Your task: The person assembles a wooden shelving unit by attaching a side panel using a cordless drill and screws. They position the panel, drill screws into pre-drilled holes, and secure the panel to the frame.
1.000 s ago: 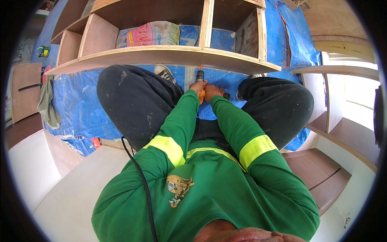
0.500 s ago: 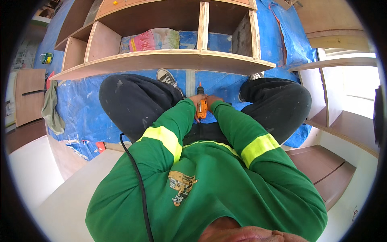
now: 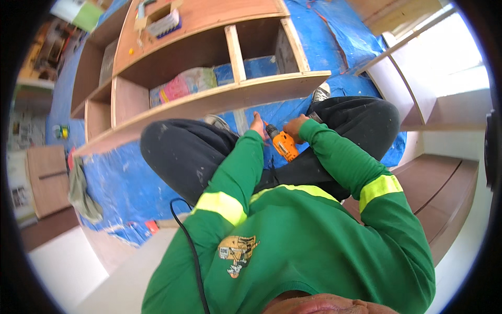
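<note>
An orange power drill (image 3: 285, 146) with a black chuck is tilted between my legs, its tip toward the upper left. My right hand (image 3: 295, 129) is closed at the drill's right side, around its handle, which is mostly hidden. Just left of the chuck is my left hand (image 3: 257, 125), apart from the drill body, fingers stretched toward the cabinet; no object shows in it. Right in front of my hands lies the long front edge of a wooden cabinet frame (image 3: 209, 112).
Blue tarpaulin (image 3: 125, 172) covers the floor. A pink and green sack (image 3: 188, 83) lies inside the frame. On the frame's top panel stands an open box (image 3: 163, 23). White shelving (image 3: 405, 86) is on the right, a grey-green cloth (image 3: 83, 191) on the left. A black cable (image 3: 189, 238) hangs over my left arm.
My hands have moved apart. The left has come off the drill, while the right has shifted right with it. The drill now tilts to the left, and the view has turned.
</note>
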{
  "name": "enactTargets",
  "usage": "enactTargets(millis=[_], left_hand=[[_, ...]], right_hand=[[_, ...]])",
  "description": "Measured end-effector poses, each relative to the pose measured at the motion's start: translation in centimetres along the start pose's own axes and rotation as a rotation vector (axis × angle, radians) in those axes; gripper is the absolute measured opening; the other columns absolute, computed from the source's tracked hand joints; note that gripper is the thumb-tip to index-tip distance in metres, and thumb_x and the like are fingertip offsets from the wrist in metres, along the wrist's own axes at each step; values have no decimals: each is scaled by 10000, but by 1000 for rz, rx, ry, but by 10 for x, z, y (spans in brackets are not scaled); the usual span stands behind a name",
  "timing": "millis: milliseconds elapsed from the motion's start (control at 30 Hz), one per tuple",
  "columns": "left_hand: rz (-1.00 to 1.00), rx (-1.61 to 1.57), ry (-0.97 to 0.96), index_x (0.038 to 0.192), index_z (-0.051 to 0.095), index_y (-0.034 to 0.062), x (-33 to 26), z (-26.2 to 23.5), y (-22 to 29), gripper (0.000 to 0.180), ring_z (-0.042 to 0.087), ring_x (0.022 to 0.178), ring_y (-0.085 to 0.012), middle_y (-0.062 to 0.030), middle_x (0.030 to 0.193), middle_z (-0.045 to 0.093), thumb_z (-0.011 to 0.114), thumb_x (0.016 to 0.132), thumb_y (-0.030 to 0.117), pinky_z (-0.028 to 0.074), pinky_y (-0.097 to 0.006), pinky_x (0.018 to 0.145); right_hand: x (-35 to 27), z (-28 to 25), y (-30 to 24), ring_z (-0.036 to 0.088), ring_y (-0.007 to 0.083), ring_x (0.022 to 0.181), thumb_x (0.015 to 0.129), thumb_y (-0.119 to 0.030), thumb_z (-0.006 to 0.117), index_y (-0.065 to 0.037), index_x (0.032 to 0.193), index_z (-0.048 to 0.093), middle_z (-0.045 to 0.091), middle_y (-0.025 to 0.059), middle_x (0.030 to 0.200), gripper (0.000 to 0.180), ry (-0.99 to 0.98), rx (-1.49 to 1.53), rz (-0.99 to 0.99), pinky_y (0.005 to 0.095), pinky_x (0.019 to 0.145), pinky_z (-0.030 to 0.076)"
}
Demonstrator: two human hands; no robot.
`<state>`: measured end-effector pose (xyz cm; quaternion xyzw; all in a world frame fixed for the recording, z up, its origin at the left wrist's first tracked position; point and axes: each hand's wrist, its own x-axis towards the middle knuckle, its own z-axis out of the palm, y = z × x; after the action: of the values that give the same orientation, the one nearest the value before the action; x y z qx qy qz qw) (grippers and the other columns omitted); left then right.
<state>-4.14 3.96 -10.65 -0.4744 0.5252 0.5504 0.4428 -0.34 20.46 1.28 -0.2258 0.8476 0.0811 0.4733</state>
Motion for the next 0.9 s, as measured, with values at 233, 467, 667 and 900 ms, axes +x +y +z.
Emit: enactTargets(millis=[233,467,667,900], left_hand=[[223,-169,-301,1318,461,142,24,39,-11,482,576,760,-276,-111,992,538,622,1048,507,581,-499,693],[365,-74,-529,1125,542,70,-52,64,-18,256,580,732,-243,-74,867,567,642,1061,297,569,-441,712],[461,12,-638,1041,585,57,-86,88,-10,224,639,766,-233,-90,887,634,709,1020,242,567,-416,705],[778,188,-575,1154,569,0,-68,102,-4,434,624,884,-257,-135,1021,633,742,988,361,556,-430,827]], right_hand=[[-44,10,-1,718,302,1155,776,-211,836,-122,1370,594,754,93,1171,648,209,161,69,583,993,461],[-101,59,0,708,286,1074,750,-200,825,-113,1294,586,720,79,1041,601,547,186,183,514,900,453],[-129,61,-16,693,272,1076,813,-172,791,-80,1258,585,694,84,1086,499,662,62,379,466,891,478],[-127,75,13,704,266,1053,810,-157,776,-82,1241,614,705,80,1050,467,720,125,380,441,874,497]])
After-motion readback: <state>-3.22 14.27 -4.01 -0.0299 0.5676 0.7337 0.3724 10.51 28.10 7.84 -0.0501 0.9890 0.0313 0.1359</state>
